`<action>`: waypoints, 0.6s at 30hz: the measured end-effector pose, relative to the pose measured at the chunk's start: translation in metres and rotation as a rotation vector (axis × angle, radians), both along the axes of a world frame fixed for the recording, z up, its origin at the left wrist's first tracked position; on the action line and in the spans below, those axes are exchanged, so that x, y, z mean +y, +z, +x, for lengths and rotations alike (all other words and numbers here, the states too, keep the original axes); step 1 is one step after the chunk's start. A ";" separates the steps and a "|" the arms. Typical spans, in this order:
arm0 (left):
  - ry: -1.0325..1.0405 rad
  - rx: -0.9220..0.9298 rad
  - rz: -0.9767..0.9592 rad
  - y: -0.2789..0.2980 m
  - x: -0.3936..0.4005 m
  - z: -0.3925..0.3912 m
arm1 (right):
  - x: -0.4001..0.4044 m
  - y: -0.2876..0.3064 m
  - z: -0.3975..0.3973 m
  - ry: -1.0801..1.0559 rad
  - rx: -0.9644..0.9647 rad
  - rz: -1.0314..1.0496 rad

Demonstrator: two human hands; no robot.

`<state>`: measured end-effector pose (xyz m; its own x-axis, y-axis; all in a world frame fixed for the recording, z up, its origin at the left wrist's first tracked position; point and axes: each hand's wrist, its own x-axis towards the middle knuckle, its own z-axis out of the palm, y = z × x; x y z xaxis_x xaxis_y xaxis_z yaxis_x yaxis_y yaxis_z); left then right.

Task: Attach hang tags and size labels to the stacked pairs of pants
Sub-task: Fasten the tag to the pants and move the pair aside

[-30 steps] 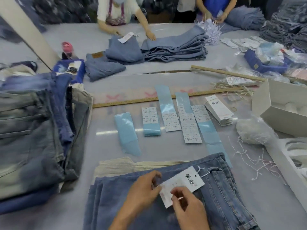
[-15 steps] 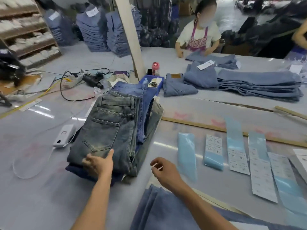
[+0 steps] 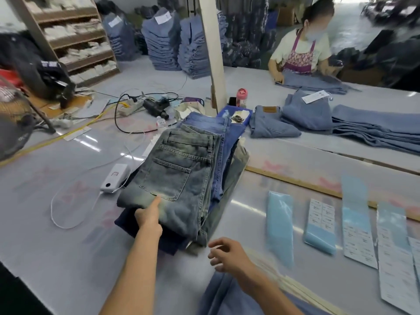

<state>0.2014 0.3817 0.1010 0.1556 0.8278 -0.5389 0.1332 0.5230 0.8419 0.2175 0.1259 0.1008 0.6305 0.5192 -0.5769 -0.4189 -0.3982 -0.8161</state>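
Note:
A stack of folded jeans (image 3: 179, 169) lies on the table left of centre, with a faded grey-blue pair on top. My left hand (image 3: 148, 215) grips the near edge of that top pair, thumb on the denim and fingers tucked under it. My right hand (image 3: 227, 253) hovers by the stack's near right corner with loosely curled fingers and holds nothing. Light blue jeans (image 3: 227, 296) lie at the bottom edge under my right forearm. Sheets of white size labels (image 3: 358, 237) on blue backing strips lie in a row at the right.
A white power bank (image 3: 114, 178) with its cable sits left of the stack. Behind it are a blue tray (image 3: 244, 123), a power strip and a pillar (image 3: 211, 53). A wooden ruler (image 3: 295, 180) crosses the table. A person (image 3: 300, 53) folds blue jeans (image 3: 375, 128) opposite.
Both hands left the hang tag on the light blue jeans. The view swung left, my left hand took hold of the top faded pair, and my right hand moved toward the stack.

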 end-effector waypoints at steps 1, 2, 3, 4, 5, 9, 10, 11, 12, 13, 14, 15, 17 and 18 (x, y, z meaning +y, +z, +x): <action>-0.001 0.020 0.071 0.011 -0.005 0.005 | 0.000 0.000 -0.001 -0.027 0.027 0.024; -0.001 0.042 0.139 0.025 -0.012 0.010 | -0.001 -0.001 -0.002 -0.053 0.053 0.045; -0.002 0.059 0.213 0.042 -0.020 0.014 | -0.002 -0.002 -0.002 -0.072 0.077 0.070; -0.004 0.060 0.286 0.063 -0.028 0.016 | -0.002 -0.003 -0.002 -0.098 0.112 0.109; -0.019 0.037 0.360 0.084 -0.036 0.017 | -0.003 -0.004 -0.003 -0.133 0.164 0.165; -0.040 -0.362 0.400 0.156 -0.075 -0.012 | 0.005 0.006 0.001 -0.371 0.453 0.367; -0.046 -0.457 0.355 0.166 -0.084 -0.027 | 0.005 0.011 0.002 -0.398 0.497 0.395; -0.071 -0.524 0.297 0.170 -0.091 -0.044 | 0.006 0.017 0.004 -0.407 0.492 0.396; -0.115 -0.556 0.236 0.169 -0.098 -0.062 | 0.001 0.023 0.004 -0.375 0.401 0.356; -0.167 -0.558 0.182 0.162 -0.106 -0.081 | -0.008 0.027 0.006 -0.380 0.425 0.425; -0.218 -0.541 0.133 0.151 -0.113 -0.099 | -0.015 0.030 0.012 -0.442 0.490 0.525; -0.264 -0.519 0.098 0.138 -0.122 -0.114 | -0.024 0.037 0.019 -0.497 0.494 0.591; -0.309 -0.478 0.065 0.112 -0.135 -0.135 | -0.050 0.059 0.031 -0.480 0.383 0.726; -0.315 -0.464 0.052 0.101 -0.140 -0.141 | -0.066 0.073 0.039 -0.522 0.260 0.744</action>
<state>0.0608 0.2420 0.2015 0.6108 0.7263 -0.3151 -0.1136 0.4743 0.8730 0.2561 0.0596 0.1737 0.7854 0.4989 -0.3663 -0.6017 0.4767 -0.6409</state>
